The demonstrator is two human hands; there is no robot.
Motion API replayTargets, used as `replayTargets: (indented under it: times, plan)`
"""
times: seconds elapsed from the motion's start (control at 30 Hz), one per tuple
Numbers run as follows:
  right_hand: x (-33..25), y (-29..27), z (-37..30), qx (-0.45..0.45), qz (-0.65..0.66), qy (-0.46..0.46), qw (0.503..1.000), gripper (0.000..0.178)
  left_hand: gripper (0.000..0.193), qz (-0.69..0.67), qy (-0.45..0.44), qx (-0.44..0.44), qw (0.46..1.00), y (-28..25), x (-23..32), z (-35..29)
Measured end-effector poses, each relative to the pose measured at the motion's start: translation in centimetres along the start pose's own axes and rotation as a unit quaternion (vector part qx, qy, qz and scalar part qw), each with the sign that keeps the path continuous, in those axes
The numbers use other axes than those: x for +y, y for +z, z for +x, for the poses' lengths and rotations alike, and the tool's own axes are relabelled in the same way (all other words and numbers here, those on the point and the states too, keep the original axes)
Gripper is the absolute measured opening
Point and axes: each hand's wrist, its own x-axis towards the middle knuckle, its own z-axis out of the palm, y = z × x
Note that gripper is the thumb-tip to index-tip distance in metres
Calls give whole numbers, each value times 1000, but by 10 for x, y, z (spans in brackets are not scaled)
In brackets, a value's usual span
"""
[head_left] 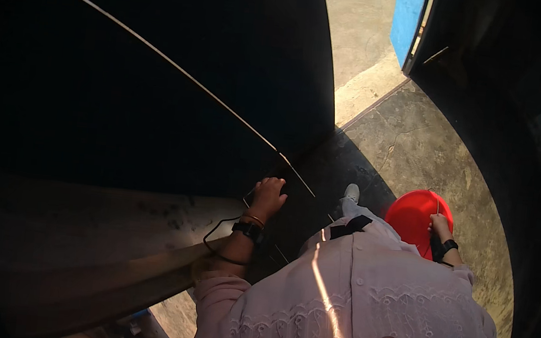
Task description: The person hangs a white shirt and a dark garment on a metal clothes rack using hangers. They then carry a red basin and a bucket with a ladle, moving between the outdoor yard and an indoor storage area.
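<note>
My left hand (268, 197) is at the edge of a large dark door panel (156, 138), fingers bent over it. A thin metal loop, perhaps a handle, shows beside the palm; deep shadow hides what the fingers grip. A dark cord (210, 236) loops beside that wrist, which wears a black watch (248, 231). On the right, my right hand (439, 225) is closed around the thin wire handle of a red bucket (409, 216), which hangs or stands at my side; I cannot tell which. The bucket's inside looks plain red, and my arm covers part of it.
Ahead lies a sunlit doorway with a floor sill (374, 104) and a blue door leaf (407, 26) at its right. Worn concrete floor (442, 140) stretches to the right. A pale ledge or panel (114, 239) runs along the left. My white shoe (352, 192) stands in shadow.
</note>
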Motion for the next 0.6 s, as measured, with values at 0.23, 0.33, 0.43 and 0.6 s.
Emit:
replayTargets:
  times: [0.23, 0.33, 0.43, 0.6]
  plan:
    - [-37, 51, 44, -241, -216, -102, 941, 30, 37, -165, -514, -91, 837, 108, 57, -353]
    - [-65, 109, 46, -307, -310, -145, 888, 44, 38, -232, -598, -50, 765, 143, 136, -438]
    - [-85, 183, 12, -368, -393, -126, 833, 47, 38, -281, -663, 30, 693, 173, 206, -476]
    - [-69, 296, -92, -463, -511, -173, 704, 40, 42, -393, -738, 182, 518, 219, 305, -486]
